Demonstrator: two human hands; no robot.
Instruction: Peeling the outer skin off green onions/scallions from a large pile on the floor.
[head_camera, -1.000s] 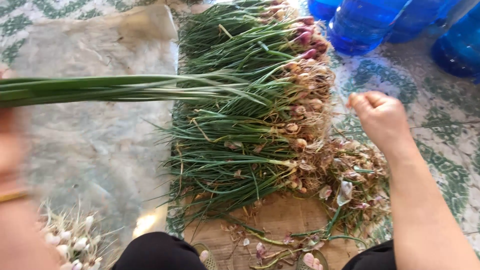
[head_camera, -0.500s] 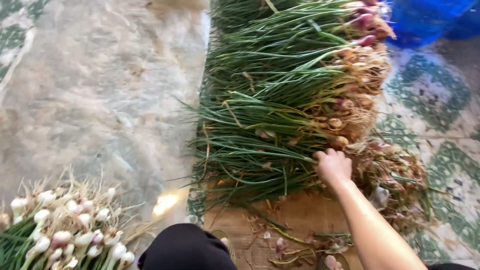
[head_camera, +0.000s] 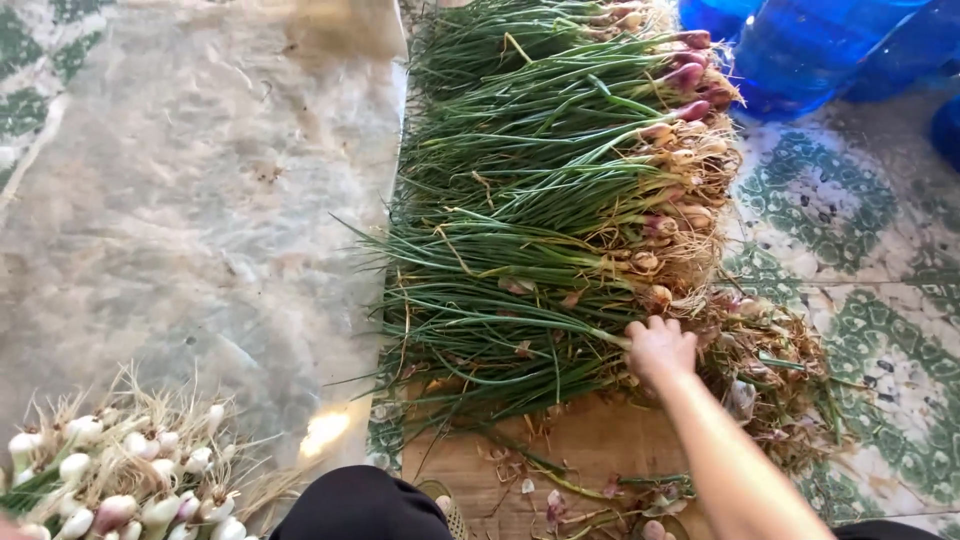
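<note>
A long pile of green onions (head_camera: 540, 200) lies down the middle of the floor, green stalks to the left, bulbs and roots to the right. My right hand (head_camera: 660, 348) is closed around the bulb end of one stalk at the near end of the pile. My left hand is out of view. A bunch of cleaned white bulbs (head_camera: 110, 480) lies at the lower left.
Peeled skins and roots (head_camera: 780, 370) are heaped right of my hand. A clear plastic sheet (head_camera: 180, 220) covers the floor on the left. Blue plastic bottles (head_camera: 810, 50) stand at the top right. A cardboard piece (head_camera: 590, 450) lies under the pile's near end. My dark knee (head_camera: 360, 505) shows at the bottom.
My right hand dropped from above the peelings onto the near end of the pile and closed on a stalk. The stalks held by my left hand left the view, and a bunch of bulbs appeared at lower left.
</note>
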